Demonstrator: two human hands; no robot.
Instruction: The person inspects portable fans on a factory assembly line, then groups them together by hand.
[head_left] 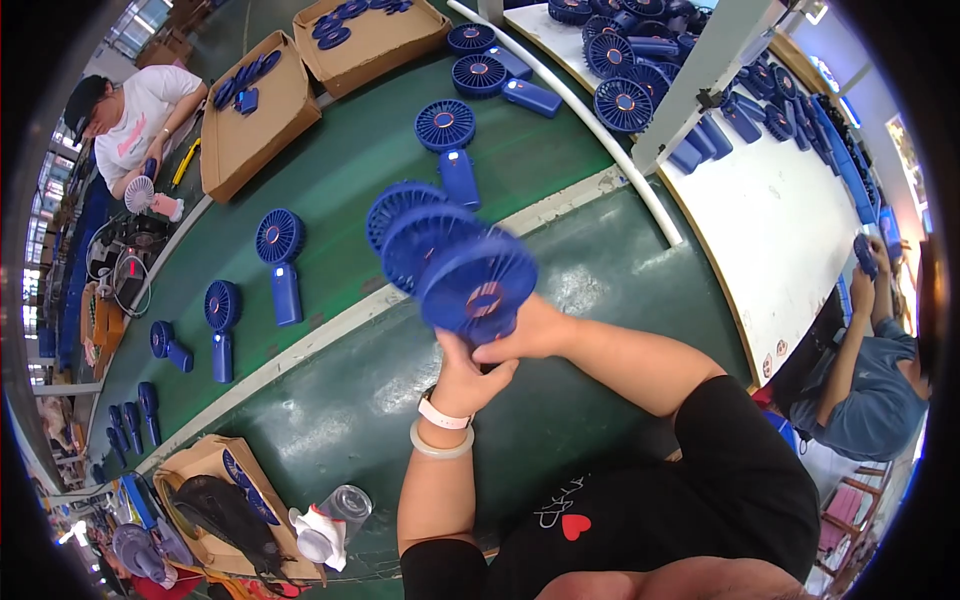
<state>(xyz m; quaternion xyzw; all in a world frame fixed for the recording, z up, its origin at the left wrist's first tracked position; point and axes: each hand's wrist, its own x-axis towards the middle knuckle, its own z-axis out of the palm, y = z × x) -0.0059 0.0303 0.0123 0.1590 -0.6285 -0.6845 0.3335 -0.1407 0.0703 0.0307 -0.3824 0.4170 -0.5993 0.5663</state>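
Observation:
Over the near edge of the belt, a blue round-headed handheld fan (478, 290) is held up in front of me, slightly blurred. My left hand (468, 372) is closed at the bottom of it, a white-banded watch and a pale bangle on that wrist. From the right, my right hand (535, 330) closes on the same fan, its fingers partly behind the fan head. The fan's handle is mostly hidden by my hands. Two more blue fan heads overlap just behind it; I cannot tell whether they are also held. Beyond them, another handheld fan (458, 178) lies on the belt.
The green conveyor belt (350, 150) carries several spaced fans, such as one fan (280, 240) at left. Cardboard trays (260, 150) stand across it. A white table (740, 220) with piled fans is right, beside a metal post (700, 90). A clear cup (348, 505) stands near left. Two co-workers handle fans.

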